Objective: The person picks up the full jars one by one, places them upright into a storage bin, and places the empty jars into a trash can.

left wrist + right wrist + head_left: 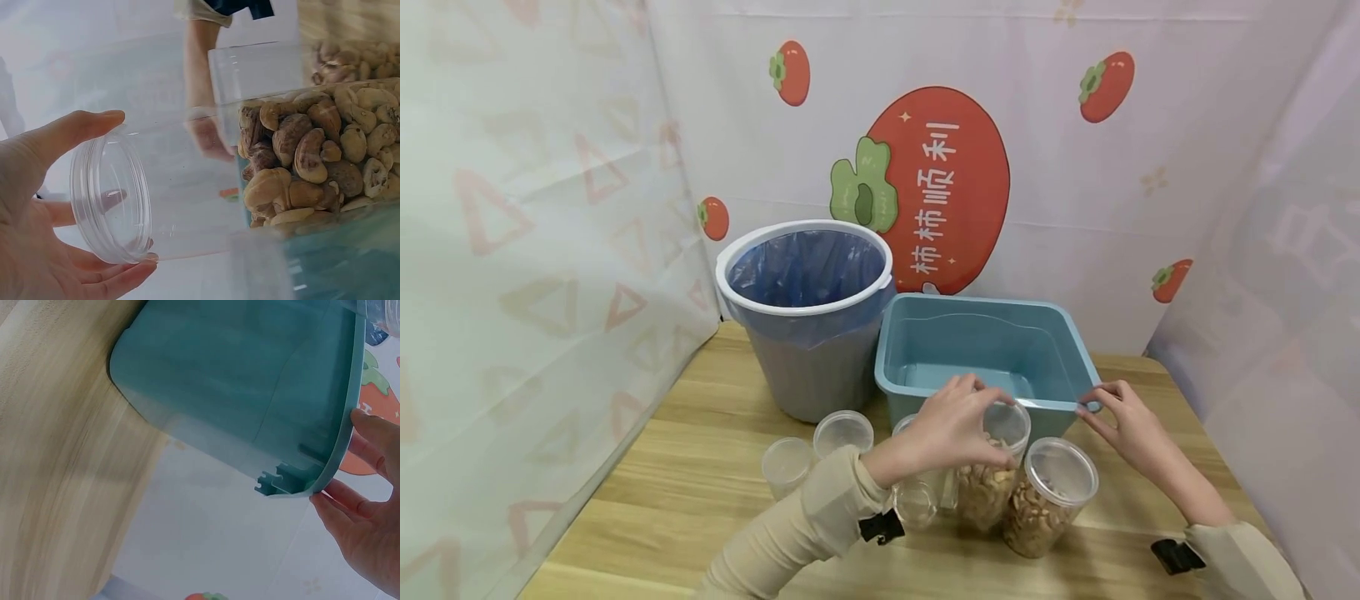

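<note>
Rear: printed cloth backdrop (1060, 233). In front: wood-grain table (677, 492). Near the far left corner of the table: grey bin (827, 375), fitted with a blue liner (793, 267). Just right of the bin, along the far edge: blue-green tub (985, 333), open side up. In the near half, right of centre: two clear containers with nuts in the lower part. First, the held cashew jar (979, 496), just in front of the near rim of the tub. Second, the lidded cashew jar (1037, 517), beside the first on the right.

Left hand (951, 429): clasped round the ridged top of the held cashew jar, thumb on one side, fingers on the opposite side. Right hand (1127, 425): pinching the rim of the tub at its near right corner.

Key relation: tub opening directly beyond the held cashew jar, toward the far edge of the table. Long axis of the jar: roughly upright; grip at the upper end, load of nuts below. Hand nearer to the lidded cashew jar: right.

Left of the held jar: frosted-top container (786, 467) and clear-lidded container (842, 433), both partly covered by the left sleeve (820, 508). Behind the left wrist: third clear container (904, 423), mostly hidden. Below that wrist: clear round piece (915, 502), lid or container base not determinable. Base of the held jar: cut off in the left wrist view; contact with the table not determinable. Lid on the held jar: hard to make out.
</note>
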A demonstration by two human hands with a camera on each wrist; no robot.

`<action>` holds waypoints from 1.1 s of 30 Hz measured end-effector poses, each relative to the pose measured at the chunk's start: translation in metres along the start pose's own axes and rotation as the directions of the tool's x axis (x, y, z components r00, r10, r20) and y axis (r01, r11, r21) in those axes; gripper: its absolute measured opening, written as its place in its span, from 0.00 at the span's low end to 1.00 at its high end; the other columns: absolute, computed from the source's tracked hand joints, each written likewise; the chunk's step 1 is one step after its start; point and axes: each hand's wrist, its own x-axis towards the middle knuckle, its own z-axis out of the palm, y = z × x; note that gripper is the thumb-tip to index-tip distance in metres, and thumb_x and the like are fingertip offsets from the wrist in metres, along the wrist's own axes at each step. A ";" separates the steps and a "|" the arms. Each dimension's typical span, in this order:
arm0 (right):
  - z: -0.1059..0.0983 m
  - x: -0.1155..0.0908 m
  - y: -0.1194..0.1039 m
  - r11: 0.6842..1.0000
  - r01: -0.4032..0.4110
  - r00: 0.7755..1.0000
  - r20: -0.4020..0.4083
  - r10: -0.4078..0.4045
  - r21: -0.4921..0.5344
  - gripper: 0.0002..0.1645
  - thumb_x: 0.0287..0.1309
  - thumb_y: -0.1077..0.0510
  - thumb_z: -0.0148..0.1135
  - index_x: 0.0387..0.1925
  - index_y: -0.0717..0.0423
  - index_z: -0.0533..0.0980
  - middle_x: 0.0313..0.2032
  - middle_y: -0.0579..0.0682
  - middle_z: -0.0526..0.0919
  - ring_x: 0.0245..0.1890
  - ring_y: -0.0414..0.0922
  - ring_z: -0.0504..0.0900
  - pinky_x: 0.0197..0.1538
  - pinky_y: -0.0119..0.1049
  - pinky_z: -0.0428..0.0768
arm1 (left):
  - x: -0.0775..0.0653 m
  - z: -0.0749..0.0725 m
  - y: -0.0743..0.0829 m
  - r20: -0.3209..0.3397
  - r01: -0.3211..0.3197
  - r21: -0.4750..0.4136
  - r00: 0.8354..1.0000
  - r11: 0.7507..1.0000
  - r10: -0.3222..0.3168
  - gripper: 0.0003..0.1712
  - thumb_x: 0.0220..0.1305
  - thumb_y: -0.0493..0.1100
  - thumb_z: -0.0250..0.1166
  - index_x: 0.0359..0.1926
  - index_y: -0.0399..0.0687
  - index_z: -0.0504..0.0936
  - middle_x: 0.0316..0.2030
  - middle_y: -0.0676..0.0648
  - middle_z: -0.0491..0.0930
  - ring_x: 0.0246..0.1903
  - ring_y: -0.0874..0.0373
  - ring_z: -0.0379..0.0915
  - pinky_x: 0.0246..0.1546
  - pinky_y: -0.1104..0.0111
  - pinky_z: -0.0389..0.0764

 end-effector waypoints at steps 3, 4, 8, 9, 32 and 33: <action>0.000 0.000 -0.001 1.000 -0.010 1.000 0.010 0.009 0.008 0.13 0.35 0.69 0.68 0.27 0.58 0.75 0.32 0.58 0.70 0.28 0.52 0.73 0.25 0.44 0.71 | 0.004 -0.015 0.003 -0.008 0.011 -0.011 1.000 1.000 -0.011 0.32 0.36 0.57 0.72 0.48 0.57 0.76 0.40 0.50 0.70 0.39 0.61 0.64 0.28 0.78 0.64; 0.000 0.001 -0.001 1.000 -0.013 1.000 0.013 0.013 0.008 0.13 0.36 0.69 0.68 0.27 0.58 0.75 0.32 0.58 0.70 0.28 0.52 0.73 0.25 0.44 0.71 | 0.005 -0.021 0.004 -0.011 0.014 -0.014 1.000 1.000 -0.014 0.32 0.37 0.57 0.72 0.48 0.57 0.76 0.40 0.50 0.70 0.39 0.61 0.64 0.28 0.77 0.64; 0.000 0.000 -0.001 1.000 -0.022 1.000 0.023 0.022 0.012 0.13 0.36 0.70 0.68 0.27 0.58 0.75 0.32 0.58 0.70 0.28 0.53 0.74 0.25 0.44 0.71 | 0.011 -0.041 0.008 -0.035 0.029 -0.039 0.999 0.999 -0.031 0.32 0.37 0.58 0.71 0.48 0.57 0.77 0.41 0.50 0.71 0.39 0.61 0.63 0.29 0.76 0.64; 0.000 0.001 -0.001 1.000 -0.024 0.999 0.024 0.024 0.014 0.13 0.36 0.70 0.68 0.27 0.57 0.75 0.32 0.58 0.70 0.28 0.53 0.73 0.25 0.44 0.71 | 0.013 -0.047 0.009 -0.045 0.033 -0.050 0.998 0.998 -0.035 0.32 0.37 0.58 0.71 0.48 0.58 0.77 0.42 0.50 0.71 0.39 0.61 0.63 0.30 0.76 0.64; -0.003 -0.002 -0.002 1.000 -0.020 1.000 0.019 0.019 0.002 0.14 0.34 0.71 0.68 0.27 0.57 0.74 0.32 0.57 0.69 0.28 0.51 0.73 0.24 0.43 0.70 | 0.059 -0.116 -0.013 -0.154 0.072 -0.103 0.984 0.992 -0.087 0.30 0.43 0.57 0.68 0.49 0.53 0.76 0.41 0.50 0.73 0.42 0.59 0.63 0.39 0.69 0.66; -0.003 -0.002 -0.002 1.000 -0.019 1.000 0.018 0.019 0.004 0.14 0.34 0.71 0.68 0.27 0.57 0.74 0.32 0.57 0.69 0.28 0.51 0.73 0.24 0.43 0.70 | 0.061 -0.117 -0.015 -0.162 0.078 -0.104 0.982 0.991 -0.094 0.30 0.43 0.57 0.68 0.49 0.52 0.76 0.41 0.50 0.73 0.42 0.58 0.62 0.40 0.69 0.66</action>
